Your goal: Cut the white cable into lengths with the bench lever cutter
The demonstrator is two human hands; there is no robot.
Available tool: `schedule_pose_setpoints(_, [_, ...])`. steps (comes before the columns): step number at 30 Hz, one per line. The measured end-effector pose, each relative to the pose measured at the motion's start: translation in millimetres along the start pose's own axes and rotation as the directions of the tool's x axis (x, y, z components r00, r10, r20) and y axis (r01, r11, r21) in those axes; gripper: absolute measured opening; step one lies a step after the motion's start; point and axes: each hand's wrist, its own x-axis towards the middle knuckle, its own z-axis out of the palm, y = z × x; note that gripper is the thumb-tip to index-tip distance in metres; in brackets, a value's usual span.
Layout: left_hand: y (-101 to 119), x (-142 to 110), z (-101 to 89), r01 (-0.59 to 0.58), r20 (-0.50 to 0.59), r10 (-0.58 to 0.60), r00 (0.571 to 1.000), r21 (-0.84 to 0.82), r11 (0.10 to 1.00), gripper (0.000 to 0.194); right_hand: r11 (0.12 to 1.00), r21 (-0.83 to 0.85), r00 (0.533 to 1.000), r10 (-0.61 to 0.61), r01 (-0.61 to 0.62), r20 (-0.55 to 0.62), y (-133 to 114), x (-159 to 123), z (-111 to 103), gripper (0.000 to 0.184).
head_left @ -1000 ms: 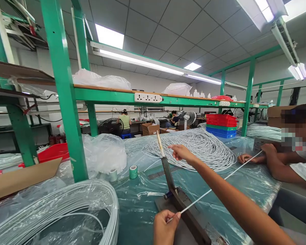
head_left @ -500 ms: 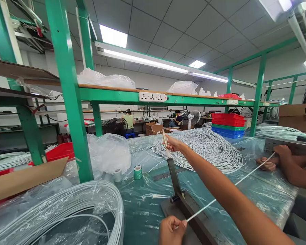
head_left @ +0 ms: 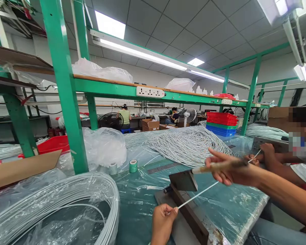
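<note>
Both hands are closed on their work. The person's left hand [head_left: 163,221] pinches the near end of a thin white cord [head_left: 197,195], and the right hand [head_left: 228,172] grips the pale handle [head_left: 214,167] of a bench cutter's lever, which lies nearly level above the cutter [head_left: 186,204].

From the left hand's pinch the cord runs up and away across the cutter's dark bed, under the blade plate [head_left: 182,180], toward a co-worker's hands [head_left: 264,153] beyond the cutter to the right; those hands seem to hold the far end, though the grip is too small to make out.

By the look of it, the cord is laid in place and the lever is most of the way down, yet the cord reads as one unbroken line, so the cut seems not yet made.

Behind the cutter lies a big heap of loose white cord [head_left: 188,144]; to its left, a bagged coil [head_left: 66,207] and two tape rolls [head_left: 123,166]. Farther back stand stacked red, green and blue trays [head_left: 221,125].

No brand or writing can be read anywhere; the socket strip [head_left: 150,92] on the green shelf shows only outlets.
</note>
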Motion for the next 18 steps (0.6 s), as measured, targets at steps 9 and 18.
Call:
schedule_pose_setpoints(9, [-0.4,-0.5,-0.3,0.013,0.01,-0.013,1.0,0.03,0.999,0.031,0.964,0.136,0.955,0.249,-0.229,-0.16,68.5,-57.5,17.0,0.047])
schedule_pose_setpoints(18, [2.3,-1.2,3.0,0.019,0.014,-0.019,1.0,0.006,1.0,0.032,0.943,-0.281,0.948,0.088,-0.178,-0.306,94.1,-64.6,23.6,0.039])
